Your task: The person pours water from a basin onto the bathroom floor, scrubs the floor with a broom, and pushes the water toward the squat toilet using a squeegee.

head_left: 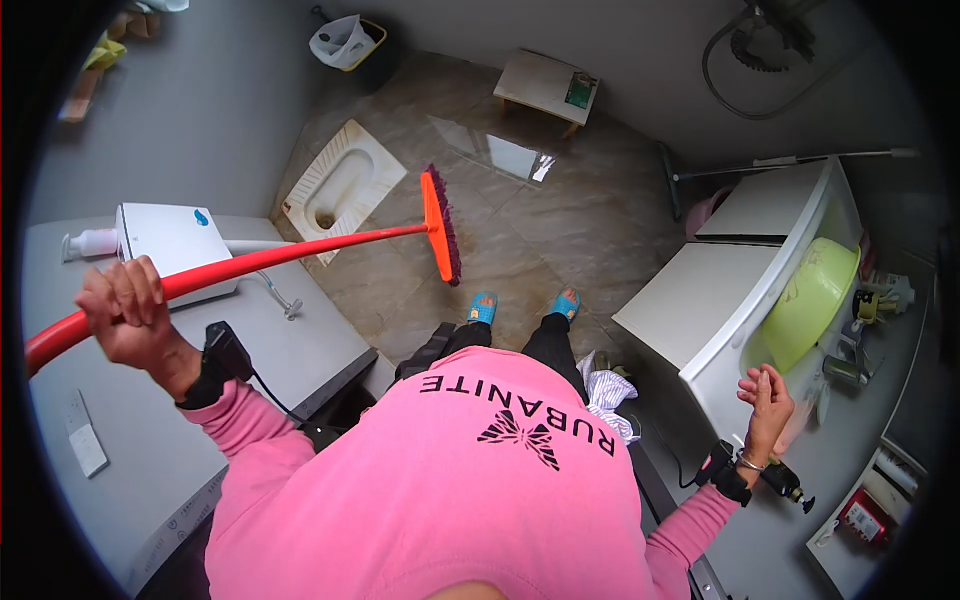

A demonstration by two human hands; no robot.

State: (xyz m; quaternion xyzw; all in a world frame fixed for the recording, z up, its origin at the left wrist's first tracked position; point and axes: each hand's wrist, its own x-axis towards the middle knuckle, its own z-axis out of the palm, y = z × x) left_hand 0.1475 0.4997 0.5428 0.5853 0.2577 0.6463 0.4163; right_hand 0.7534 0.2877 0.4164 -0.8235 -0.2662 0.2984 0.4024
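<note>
One grey marbled tile floor [580, 225], toward 12 o'clock, is seen brown-patched; brushing is judged unfinished, its extent untellable. One purple-bristled, red-and-orange plastic broom [300, 250] is stretched from 9 to 11 o'clock. One white ceramic squat toilet [345, 188] is seen at 10. The broom is clutched by the left hand [128, 315] at 9; nothing is held by the loosely curled right hand [767, 412] at 4.

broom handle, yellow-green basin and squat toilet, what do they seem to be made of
Broom handle: smooth, perhaps plastic or plastic-coated metal; the even red colour hides what is underneath.

Yellow-green basin: likely moulded plastic, judging by its bright, uniform colour and smooth wall.

Squat toilet: probably glazed ceramic, given its off-white colour and moulded ridges.
</note>
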